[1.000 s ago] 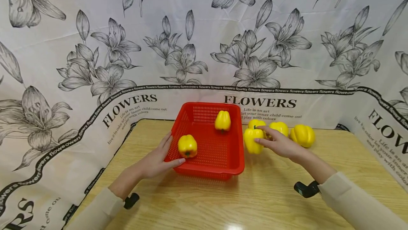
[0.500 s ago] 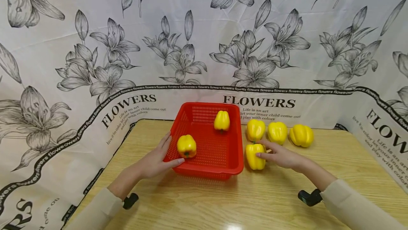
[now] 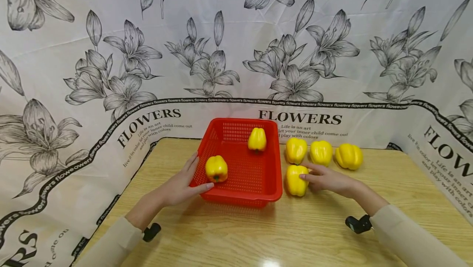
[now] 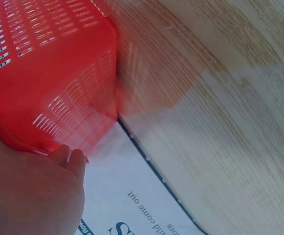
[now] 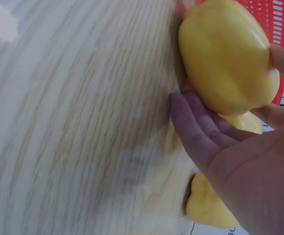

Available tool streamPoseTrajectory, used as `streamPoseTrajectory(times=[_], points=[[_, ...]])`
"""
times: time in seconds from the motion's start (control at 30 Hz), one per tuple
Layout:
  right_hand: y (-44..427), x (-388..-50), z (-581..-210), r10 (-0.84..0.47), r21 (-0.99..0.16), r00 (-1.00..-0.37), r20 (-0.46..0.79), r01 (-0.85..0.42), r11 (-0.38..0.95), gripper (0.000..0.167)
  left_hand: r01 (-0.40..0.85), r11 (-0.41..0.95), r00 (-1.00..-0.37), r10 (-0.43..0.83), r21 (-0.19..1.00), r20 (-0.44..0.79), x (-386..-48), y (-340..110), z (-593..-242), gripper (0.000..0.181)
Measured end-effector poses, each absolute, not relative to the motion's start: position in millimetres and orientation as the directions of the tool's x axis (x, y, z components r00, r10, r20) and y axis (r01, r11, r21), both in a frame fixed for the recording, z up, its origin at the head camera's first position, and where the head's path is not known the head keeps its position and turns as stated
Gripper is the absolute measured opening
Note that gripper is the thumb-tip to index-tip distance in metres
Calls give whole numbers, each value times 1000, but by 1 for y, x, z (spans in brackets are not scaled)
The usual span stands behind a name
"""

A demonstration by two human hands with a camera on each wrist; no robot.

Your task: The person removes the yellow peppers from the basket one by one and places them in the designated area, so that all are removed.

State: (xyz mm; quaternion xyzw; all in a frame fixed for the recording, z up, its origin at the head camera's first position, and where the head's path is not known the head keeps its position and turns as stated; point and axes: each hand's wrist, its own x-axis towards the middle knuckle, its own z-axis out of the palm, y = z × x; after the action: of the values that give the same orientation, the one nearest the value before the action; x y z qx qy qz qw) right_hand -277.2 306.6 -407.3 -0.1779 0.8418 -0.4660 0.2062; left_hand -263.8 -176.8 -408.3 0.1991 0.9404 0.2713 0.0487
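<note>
A yellow bell pepper (image 3: pixel 297 180) is just right of the red plastic basket (image 3: pixel 246 198). My right hand (image 3: pixel 327 180) pinches its right side, with the thumb and index finger against the skin. The other fingers extend below the pepper (image 5: pixel 229 54) in the right wrist view. My left hand (image 3: pixel 181 187) rests on the basket's front left corner, fingers straight along the outer left side and thumb over the rim. In the left wrist view, two fingertips touch the basket wall (image 4: pixel 49 93) under its rim. Inside the basket are two yellow bell peppers, one front left (image 3: pixel 216 169) and one back right (image 3: pixel 257 139).
Behind the pinched pepper, three more yellow bell peppers stand in a row: left (image 3: pixel 296 150), middle (image 3: pixel 321 153) and right (image 3: pixel 349 156). Everything stands on a wooden table (image 3: pixel 236 238). A flower-printed cloth (image 3: pixel 229 74) covers the wall behind and at the sides.
My right hand has brought a bell pepper toward the table's front, uncovering the back row. In the last half second it has tipped slightly. My left hand has stayed on the basket.
</note>
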Motion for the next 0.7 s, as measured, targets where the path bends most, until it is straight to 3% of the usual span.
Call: streamPoseTrajectory(times=[0.47, 0.7], points=[[320, -290, -410, -526, -856, -812, -252, -66, 512, 66, 340, 762, -917, 399, 551, 13, -265, -175, -407, 113], [321, -289, -412, -500, -852, -823, -271, -36, 521, 72, 334, 764, -920, 392, 552, 14, -264, -175, -407, 115]])
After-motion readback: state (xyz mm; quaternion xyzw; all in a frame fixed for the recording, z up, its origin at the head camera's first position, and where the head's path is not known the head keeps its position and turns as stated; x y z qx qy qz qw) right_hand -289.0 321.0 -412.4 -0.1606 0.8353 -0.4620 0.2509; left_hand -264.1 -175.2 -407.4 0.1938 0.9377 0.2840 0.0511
